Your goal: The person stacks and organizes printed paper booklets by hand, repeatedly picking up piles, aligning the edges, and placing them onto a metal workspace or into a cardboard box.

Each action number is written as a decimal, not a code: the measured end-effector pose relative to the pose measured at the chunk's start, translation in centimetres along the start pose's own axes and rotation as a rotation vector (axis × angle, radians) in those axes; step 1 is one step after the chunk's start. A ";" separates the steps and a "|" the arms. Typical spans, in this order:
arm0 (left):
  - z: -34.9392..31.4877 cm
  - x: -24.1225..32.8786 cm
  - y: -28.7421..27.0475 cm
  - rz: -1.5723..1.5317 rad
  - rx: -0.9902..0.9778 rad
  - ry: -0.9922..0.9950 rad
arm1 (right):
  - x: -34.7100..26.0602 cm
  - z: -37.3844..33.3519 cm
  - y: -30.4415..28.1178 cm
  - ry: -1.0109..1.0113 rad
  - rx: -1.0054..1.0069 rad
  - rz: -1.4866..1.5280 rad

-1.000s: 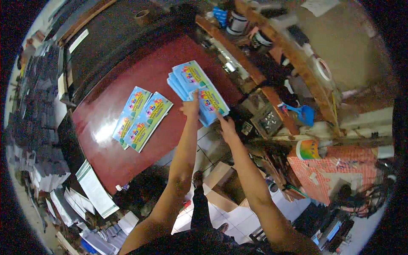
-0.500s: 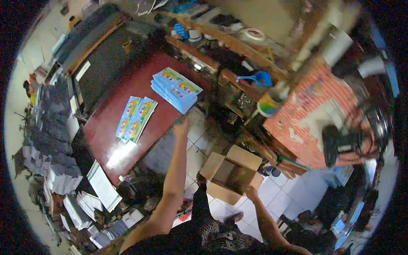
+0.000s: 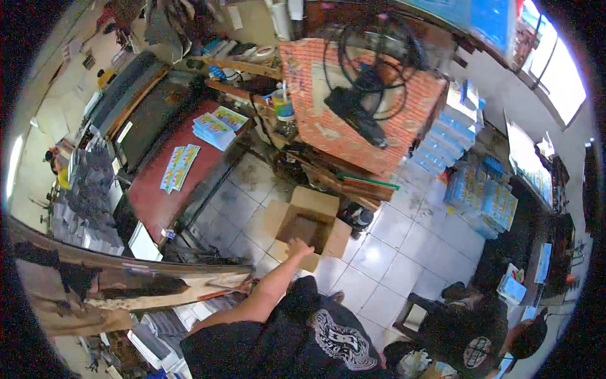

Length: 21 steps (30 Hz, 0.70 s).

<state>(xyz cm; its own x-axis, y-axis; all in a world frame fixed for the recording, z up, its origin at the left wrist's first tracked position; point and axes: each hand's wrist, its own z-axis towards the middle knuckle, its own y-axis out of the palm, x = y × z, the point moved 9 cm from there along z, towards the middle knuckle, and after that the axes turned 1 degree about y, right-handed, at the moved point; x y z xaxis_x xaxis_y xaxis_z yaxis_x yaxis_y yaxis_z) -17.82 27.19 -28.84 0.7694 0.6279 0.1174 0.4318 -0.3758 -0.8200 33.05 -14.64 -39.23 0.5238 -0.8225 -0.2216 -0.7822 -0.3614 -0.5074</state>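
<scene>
An open cardboard box (image 3: 314, 201) rests on the tiled floor ahead of me, its flaps folded outward and its brown inside showing. My left hand (image 3: 300, 247) is at the near side of the box, its fingers closed over the inner edge of the near flap. My right hand is out of view. Beyond the box to the left, a dark red table (image 3: 154, 205) bears a stack of colourful printed sheets (image 3: 214, 131) and two narrow strips of the same print (image 3: 180, 167).
A dark bottle (image 3: 358, 218) stands right of the box. Beyond it are a patterned orange table (image 3: 309, 120), a black fan (image 3: 366, 95) and piles of printed sheets (image 3: 483, 196). A person in black (image 3: 464, 322) is at lower right. A wooden beam (image 3: 170, 287) crosses the lower left.
My view has swung right. My left hand has gone from beside the red table's edge to the box. My right hand, earlier at the box, has left the view.
</scene>
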 end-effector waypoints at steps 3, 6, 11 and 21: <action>-4.4 6.1 10.5 0.194 -0.336 0.370 | 5.8 -1.8 -1.1 0.086 0.034 0.061; -10.5 10.3 14.5 0.391 -0.559 0.693 | 7.7 -0.2 -2.3 0.057 0.083 0.071; -16.9 9.6 20.5 0.312 -0.935 0.664 | -1.1 6.8 -20.3 -0.312 0.407 0.391; -10.6 41.0 21.2 0.264 -0.727 0.383 | -1.0 21.4 -48.0 -0.185 0.439 0.534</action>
<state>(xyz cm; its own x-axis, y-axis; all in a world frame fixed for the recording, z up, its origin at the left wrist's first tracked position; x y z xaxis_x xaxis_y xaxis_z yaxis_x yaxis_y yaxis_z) 27.82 37.73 -35.50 0.9362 0.2348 0.2615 0.3101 -0.9021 -0.3001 77.28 12.89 -32.47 0.1867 -0.7357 -0.6510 -0.7601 0.3117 -0.5702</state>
